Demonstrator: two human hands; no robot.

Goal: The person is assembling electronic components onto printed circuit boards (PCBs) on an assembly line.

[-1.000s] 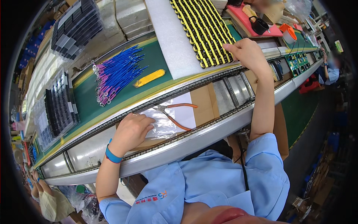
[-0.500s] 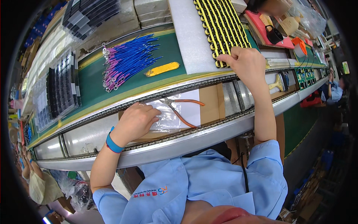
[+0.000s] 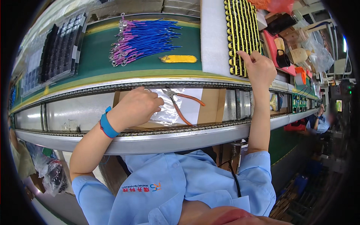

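Observation:
My left hand, with a blue band at its wrist, has its fingers curled over a clear plastic bag. Its fingertips are partly hidden, so whether it pinches anything does not show. Beside it lie cutting pliers with orange handles, jaws toward the hand. My right hand is at the near right corner of a block of yellow-and-black strips. Its thumb points out over the strips while the other fingers curl down, their tips hidden. The strips rest on a white foam sheet.
Blue wires with ring terminals and pink sleeves lie on the green surface, near a yellow cutter-like tool. Clear trays stand left. A metal rail runs along the front. Rightward are a red mat and circuit boards.
The whole view has turned and shifted. My left hand remains by the bag and pliers, my right by the strips' near edge, its thumb now pointing further upward.

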